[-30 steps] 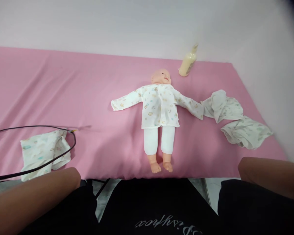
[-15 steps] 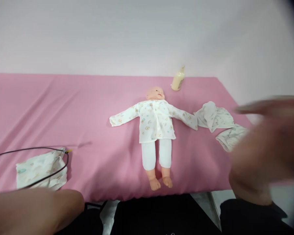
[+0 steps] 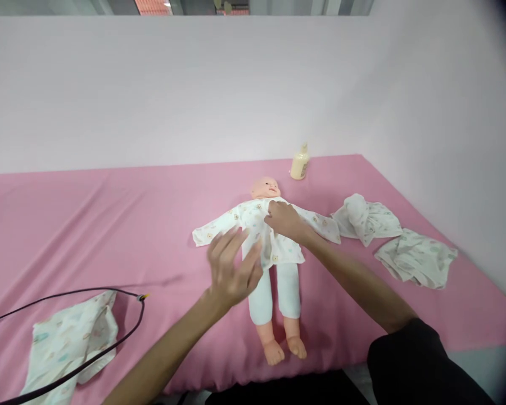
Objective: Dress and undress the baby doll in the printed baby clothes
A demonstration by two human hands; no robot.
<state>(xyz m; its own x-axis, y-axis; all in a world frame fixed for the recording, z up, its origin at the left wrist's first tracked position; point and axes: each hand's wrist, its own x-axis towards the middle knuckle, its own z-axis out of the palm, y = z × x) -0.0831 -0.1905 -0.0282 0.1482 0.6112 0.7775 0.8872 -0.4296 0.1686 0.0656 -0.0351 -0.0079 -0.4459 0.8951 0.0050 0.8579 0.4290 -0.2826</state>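
Note:
A baby doll (image 3: 266, 188) lies on its back, dressed in a white long-sleeved printed shirt (image 3: 221, 224) and white trousers (image 3: 289, 291). Both sleeves are stretched out sideways and the feet are bare. At the upper front of the shirt, just below the neck, my right hand (image 3: 284, 219) has its fingers curled and pinched on the cloth. My left hand (image 3: 233, 270), somewhat blurred, hovers over the lower shirt with fingers spread and nothing in it. Part of the shirt front is hidden behind both hands.
A pump bottle (image 3: 299, 164) stands near the wall beyond the doll's head. Two bundles of white cloth, one knotted (image 3: 365, 219) and one folded (image 3: 417, 259), lie on the right. A black cable (image 3: 129, 337) crosses a printed cloth (image 3: 63, 337) on the pink-covered table (image 3: 160, 225).
Both hands have swung in from the sides of the view to the doll's shirt. My right hand has taken hold at its upper front. The head view has tilted up, showing a window ledge.

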